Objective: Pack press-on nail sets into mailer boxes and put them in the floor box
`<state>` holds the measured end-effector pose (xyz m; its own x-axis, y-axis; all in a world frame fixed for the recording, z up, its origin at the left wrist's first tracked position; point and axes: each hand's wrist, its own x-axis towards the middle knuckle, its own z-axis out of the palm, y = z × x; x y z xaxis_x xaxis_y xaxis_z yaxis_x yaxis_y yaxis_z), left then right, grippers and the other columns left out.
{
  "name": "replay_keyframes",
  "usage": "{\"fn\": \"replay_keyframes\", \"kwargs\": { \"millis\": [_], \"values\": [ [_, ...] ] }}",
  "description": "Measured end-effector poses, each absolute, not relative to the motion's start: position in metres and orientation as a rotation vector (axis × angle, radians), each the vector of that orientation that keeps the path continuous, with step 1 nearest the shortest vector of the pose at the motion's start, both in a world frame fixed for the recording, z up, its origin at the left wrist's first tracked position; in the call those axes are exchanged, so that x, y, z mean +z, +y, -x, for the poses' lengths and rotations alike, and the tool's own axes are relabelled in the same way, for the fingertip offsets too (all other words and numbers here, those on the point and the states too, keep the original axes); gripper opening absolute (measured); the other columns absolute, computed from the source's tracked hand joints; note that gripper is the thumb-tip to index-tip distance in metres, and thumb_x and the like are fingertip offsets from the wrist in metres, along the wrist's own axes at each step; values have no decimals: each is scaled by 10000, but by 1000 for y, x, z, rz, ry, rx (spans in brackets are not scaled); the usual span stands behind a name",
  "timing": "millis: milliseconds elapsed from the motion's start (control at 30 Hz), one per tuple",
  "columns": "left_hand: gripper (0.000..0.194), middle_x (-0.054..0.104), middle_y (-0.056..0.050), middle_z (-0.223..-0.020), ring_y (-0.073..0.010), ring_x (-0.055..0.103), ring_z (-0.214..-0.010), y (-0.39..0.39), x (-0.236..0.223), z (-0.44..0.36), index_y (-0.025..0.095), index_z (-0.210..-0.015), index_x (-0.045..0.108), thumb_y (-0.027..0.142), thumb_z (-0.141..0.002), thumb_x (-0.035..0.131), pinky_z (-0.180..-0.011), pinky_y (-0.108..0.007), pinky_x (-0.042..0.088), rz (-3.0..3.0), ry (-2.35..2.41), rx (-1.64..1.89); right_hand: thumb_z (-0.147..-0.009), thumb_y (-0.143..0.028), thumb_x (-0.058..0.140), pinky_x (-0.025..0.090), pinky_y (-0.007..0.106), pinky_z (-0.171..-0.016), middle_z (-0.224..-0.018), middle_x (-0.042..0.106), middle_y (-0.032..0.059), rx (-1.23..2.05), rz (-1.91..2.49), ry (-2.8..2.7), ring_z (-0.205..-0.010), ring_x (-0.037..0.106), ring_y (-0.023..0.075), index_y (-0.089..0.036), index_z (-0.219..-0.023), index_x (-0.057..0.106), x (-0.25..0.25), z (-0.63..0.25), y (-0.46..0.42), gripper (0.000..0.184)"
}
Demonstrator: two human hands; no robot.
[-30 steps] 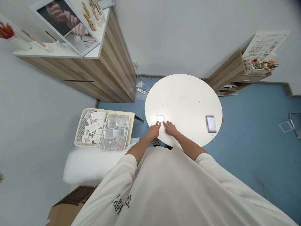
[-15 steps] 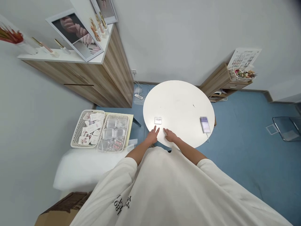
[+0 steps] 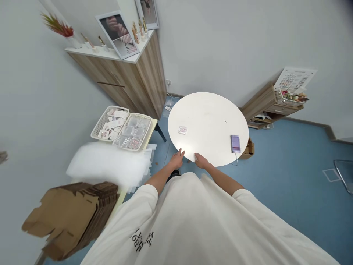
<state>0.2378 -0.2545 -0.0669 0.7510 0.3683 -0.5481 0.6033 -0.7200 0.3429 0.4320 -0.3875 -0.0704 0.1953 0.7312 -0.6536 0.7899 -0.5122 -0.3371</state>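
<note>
At the near edge of the round white table (image 3: pixel 212 110), my left hand (image 3: pixel 177 159) has its fingers apart and holds nothing. My right hand (image 3: pixel 201 161) is a little to its right at the same edge, fingers stretched forward, also with nothing in it. A small clear plastic case (image 3: pixel 182 130) with pinkish contents lies flat on the table beyond my left hand, not touched by it. On the table's right side lies a blurred purple object (image 3: pixel 235 142) with a white cable running off the edge.
To the left stand a basket of printed cards (image 3: pixel 95 130) and a basket of clear plastic boxes (image 3: pixel 149 127). White wrapping sheets (image 3: pixel 102 163) and flattened cardboard boxes (image 3: pixel 71 209) lie nearer. Behind are a wooden cabinet (image 3: pixel 149 73) and a small shelf (image 3: pixel 260 97).
The view has shifted, showing more of the cardboard stack on the left. The case is now farther from my hands, which rest nearer the table's edge.
</note>
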Motion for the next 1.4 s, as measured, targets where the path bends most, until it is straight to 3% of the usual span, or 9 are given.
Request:
{"fn": "replay_keyframes", "kwargs": {
  "millis": [167, 500, 700, 900, 1100, 1400],
  "values": [
    [781, -23, -156, -1718, -362, 276, -1534, -300, -58, -207, 223, -1650, 79, 287, -970, 457, -1180, -495, 321, -2384, 868, -598, -1005, -315, 436, 390, 400, -1136, -1658, 298, 154, -1195, -2363, 1530, -1484, 366, 295, -167, -1638, 217, -67, -422, -415, 686],
    [764, 37, -156, -1720, -349, 316, -1514, -316, -45, -134, 205, -1646, 119, 244, -951, 434, -1172, -489, 332, -2386, 1065, -556, -1011, -340, 465, 430, 366, -1088, -1641, 312, 147, -1172, -2310, 1673, -1455, 395, 299, -190, -1607, 292, -55, -374, -413, 639],
    [703, 96, -142, -1718, -340, 318, -1512, -303, -44, -77, 207, -1613, 231, 261, -948, 454, -1179, -488, 319, -2356, 1165, -488, -1016, -330, 428, 409, 417, -1123, -1639, 310, 175, -1173, -2230, 1801, -1453, 389, 337, -136, -1593, 336, -56, -317, -379, 616],
    [617, 182, -151, -1698, -308, 290, -1523, -277, -46, 7, 183, -1542, 354, 266, -945, 483, -1207, -460, 270, -2353, 1303, -384, -1017, -308, 421, 382, 387, -1150, -1617, 349, 167, -1229, -2175, 1870, -1451, 393, 304, -131, -1565, 388, -54, -229, -339, 577],
    [578, 153, -204, -1694, -358, 214, -1546, -227, -50, 76, 153, -1487, 408, 295, -937, 513, -1190, -498, 272, -2243, 1498, -484, -1019, -309, 414, 370, 369, -1155, -1603, 381, 136, -1275, -2174, 1879, -1440, 413, 274, -172, -1560, 406, -51, -148, -308, 558],
    [635, 138, -189, -1700, -374, 254, -1528, -184, -58, 108, 181, -1515, 382, 363, -921, 512, -1156, -509, 345, -2115, 1492, -618, -1026, -313, 405, 386, 371, -1151, -1604, 385, 140, -1255, -2178, 1861, -1437, 431, 269, -168, -1547, 425, -38, -99, -284, 542]
  ]
}}
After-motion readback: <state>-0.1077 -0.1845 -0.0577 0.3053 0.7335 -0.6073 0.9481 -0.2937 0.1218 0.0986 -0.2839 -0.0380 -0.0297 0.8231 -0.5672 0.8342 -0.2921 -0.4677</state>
